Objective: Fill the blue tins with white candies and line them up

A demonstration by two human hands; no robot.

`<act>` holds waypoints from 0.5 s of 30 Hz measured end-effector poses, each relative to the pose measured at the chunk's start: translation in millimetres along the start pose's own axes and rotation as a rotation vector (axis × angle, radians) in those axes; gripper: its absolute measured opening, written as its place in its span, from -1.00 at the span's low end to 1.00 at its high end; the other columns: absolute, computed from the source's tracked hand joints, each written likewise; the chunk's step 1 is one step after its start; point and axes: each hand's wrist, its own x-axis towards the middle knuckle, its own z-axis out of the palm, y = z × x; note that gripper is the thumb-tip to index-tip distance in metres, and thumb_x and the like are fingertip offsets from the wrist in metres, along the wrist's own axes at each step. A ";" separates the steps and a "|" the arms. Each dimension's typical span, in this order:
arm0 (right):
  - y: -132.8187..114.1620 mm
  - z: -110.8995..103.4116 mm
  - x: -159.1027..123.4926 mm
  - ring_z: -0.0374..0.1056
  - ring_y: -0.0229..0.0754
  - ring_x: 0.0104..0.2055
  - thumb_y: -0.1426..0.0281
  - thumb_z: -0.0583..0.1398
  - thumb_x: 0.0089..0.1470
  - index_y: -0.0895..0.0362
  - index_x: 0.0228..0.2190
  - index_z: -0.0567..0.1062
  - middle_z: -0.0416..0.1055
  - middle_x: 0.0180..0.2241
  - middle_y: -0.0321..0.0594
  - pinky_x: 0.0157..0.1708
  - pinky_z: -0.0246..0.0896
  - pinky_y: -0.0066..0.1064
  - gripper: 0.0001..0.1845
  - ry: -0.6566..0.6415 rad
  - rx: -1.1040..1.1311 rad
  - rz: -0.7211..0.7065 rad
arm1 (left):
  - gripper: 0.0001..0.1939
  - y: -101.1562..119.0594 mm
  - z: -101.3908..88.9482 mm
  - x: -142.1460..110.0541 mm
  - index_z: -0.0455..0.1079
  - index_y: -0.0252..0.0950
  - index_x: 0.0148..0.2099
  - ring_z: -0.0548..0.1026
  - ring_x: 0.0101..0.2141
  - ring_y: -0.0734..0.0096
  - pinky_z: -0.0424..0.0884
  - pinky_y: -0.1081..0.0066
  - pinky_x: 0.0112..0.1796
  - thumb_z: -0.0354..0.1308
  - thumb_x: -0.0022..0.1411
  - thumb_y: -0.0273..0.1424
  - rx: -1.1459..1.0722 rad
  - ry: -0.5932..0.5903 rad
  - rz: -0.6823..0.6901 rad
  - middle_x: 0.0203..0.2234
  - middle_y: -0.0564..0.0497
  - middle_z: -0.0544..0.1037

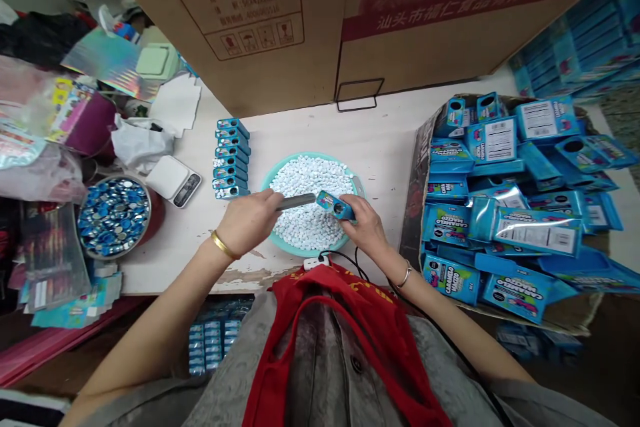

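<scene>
From my remote seat I have a lane of bare table [385, 160] between the green basin [267, 179] and the open carton [417, 177], wide enough for a hand. A slimmer gap separates the basin from the row of packs [233, 160]; the left hand [253, 219] blocks its near end. Over the basin, the grey tool [297, 201] and the blue box [336, 205] in the right hand [366, 223] bar my way across. The big cardboard box [280, 83] walls off the back, with a wire stand [357, 109] before it. Nearside, a black cable [345, 255] obstructs me.
</scene>
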 end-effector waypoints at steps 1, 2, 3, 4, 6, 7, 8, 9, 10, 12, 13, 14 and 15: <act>1.8 -2.7 -0.2 0.39 0.06 0.00 0.43 0.18 0.07 0.07 -0.01 0.38 0.46 -0.08 -0.05 -0.01 0.36 -0.06 -0.60 0.016 0.003 0.009 | -0.76 -8.2 22.4 2.3 0.34 -0.28 -0.01 0.52 -0.19 0.21 0.37 0.36 -0.34 -0.04 0.36 -0.36 -0.028 -0.028 -0.056 -0.14 -0.10 0.51; 3.6 -5.8 -0.5 0.39 0.06 -0.01 0.41 0.19 0.09 0.08 -0.01 0.39 0.46 -0.08 -0.04 -0.02 0.36 -0.06 -0.61 0.030 0.005 0.023 | -0.77 -13.6 46.5 5.9 0.35 -0.28 -0.02 0.51 -0.16 0.20 0.37 0.36 -0.32 -0.03 0.36 -0.35 -0.054 -0.075 -0.103 -0.13 -0.11 0.50; 5.1 -9.1 -0.7 0.39 0.06 -0.02 0.38 0.19 0.10 0.08 -0.02 0.39 0.46 -0.08 -0.04 -0.02 0.36 -0.07 -0.62 0.041 0.009 0.041 | -0.78 -15.3 70.8 10.8 0.36 -0.29 -0.04 0.51 -0.14 0.20 0.37 0.36 -0.30 -0.03 0.36 -0.37 -0.084 -0.128 -0.133 -0.12 -0.12 0.50; 6.3 -12.3 -0.9 0.39 0.05 -0.02 0.36 0.20 0.11 0.08 -0.02 0.39 0.45 -0.09 -0.04 -0.03 0.36 -0.08 -0.63 0.049 0.013 0.061 | -0.79 -13.0 93.9 17.2 0.35 -0.29 -0.03 0.51 -0.12 0.20 0.38 0.35 -0.26 -0.02 0.35 -0.39 -0.134 -0.170 -0.147 -0.10 -0.12 0.49; 8.1 -18.0 -1.2 0.40 0.04 -0.04 0.29 0.22 0.12 0.09 -0.03 0.40 0.45 -0.11 -0.04 -0.04 0.35 -0.09 -0.63 0.060 0.020 0.099 | -0.77 2.6 132.6 33.6 0.33 -0.28 0.02 0.48 -0.05 0.20 0.38 0.33 -0.18 -0.01 0.35 -0.41 -0.271 -0.147 -0.164 -0.07 -0.13 0.48; 8.6 -20.0 -1.4 0.40 0.03 -0.05 0.26 0.23 0.12 0.09 -0.04 0.40 0.46 -0.11 -0.05 -0.05 0.35 -0.10 -0.63 0.068 0.022 0.114 | -0.76 13.8 146.8 43.1 0.32 -0.28 0.03 0.47 -0.03 0.19 0.38 0.32 -0.15 -0.02 0.35 -0.41 -0.334 -0.111 -0.175 -0.05 -0.13 0.47; 8.9 -21.4 -1.5 0.40 0.02 -0.07 0.24 0.24 0.12 0.10 -0.05 0.40 0.46 -0.12 -0.06 -0.05 0.35 -0.11 -0.62 0.081 0.025 0.124 | -0.74 25.6 157.4 52.6 0.31 -0.27 0.06 0.46 -0.01 0.18 0.39 0.30 -0.13 -0.04 0.35 -0.42 -0.382 -0.074 -0.182 -0.03 -0.14 0.46; 9.0 -22.2 -1.7 0.41 0.01 -0.08 0.22 0.25 0.11 0.10 -0.05 0.40 0.46 -0.13 -0.06 -0.06 0.35 -0.12 -0.61 0.095 0.028 0.132 | -0.72 36.4 164.8 61.6 0.29 -0.27 0.08 0.46 0.00 0.18 0.39 0.29 -0.12 -0.05 0.35 -0.44 -0.414 -0.043 -0.189 -0.02 -0.15 0.45; 8.9 -22.5 -2.0 0.41 0.00 -0.09 0.20 0.25 0.11 0.10 -0.06 0.40 0.47 -0.14 -0.08 -0.06 0.35 -0.14 -0.60 0.110 0.031 0.141 | -0.69 45.1 169.5 69.4 0.28 -0.27 0.10 0.46 0.00 0.19 0.39 0.29 -0.11 -0.07 0.35 -0.46 -0.434 -0.023 -0.193 0.00 -0.15 0.45; 8.7 -22.5 -2.8 0.42 -0.01 -0.10 0.18 0.26 0.10 0.10 -0.06 0.41 0.47 -0.15 -0.10 -0.07 0.35 -0.16 -0.59 0.136 0.040 0.165 | -0.66 53.6 173.7 79.1 0.25 -0.26 0.13 0.46 -0.01 0.21 0.38 0.29 -0.08 -0.07 0.33 -0.48 -0.455 -0.005 -0.194 0.02 -0.14 0.45; 8.7 -22.4 -3.4 0.42 -0.02 -0.10 0.18 0.26 0.09 0.09 -0.06 0.40 0.48 -0.15 -0.11 -0.08 0.35 -0.16 -0.58 0.145 0.045 0.177 | -0.65 53.1 174.1 80.4 0.24 -0.26 0.15 0.46 -0.01 0.22 0.38 0.31 -0.07 -0.07 0.33 -0.48 -0.465 0.002 -0.195 0.02 -0.12 0.45; 8.7 -22.5 -4.0 0.42 -0.02 -0.11 0.17 0.26 0.09 0.09 -0.06 0.40 0.48 -0.16 -0.11 -0.09 0.35 -0.17 -0.58 0.152 0.049 0.190 | -0.65 50.1 173.7 79.3 0.24 -0.25 0.15 0.46 -0.01 0.24 0.37 0.32 -0.06 -0.06 0.34 -0.45 -0.478 0.011 -0.191 0.03 -0.11 0.45; 8.9 -22.7 -4.7 0.42 -0.02 -0.11 0.17 0.26 0.10 0.09 -0.06 0.41 0.48 -0.16 -0.11 -0.09 0.36 -0.17 -0.58 0.155 0.052 0.199 | -0.66 45.0 172.3 75.9 0.24 -0.25 0.15 0.46 -0.01 0.25 0.37 0.33 -0.05 -0.05 0.34 -0.42 -0.497 0.024 -0.180 0.02 -0.10 0.46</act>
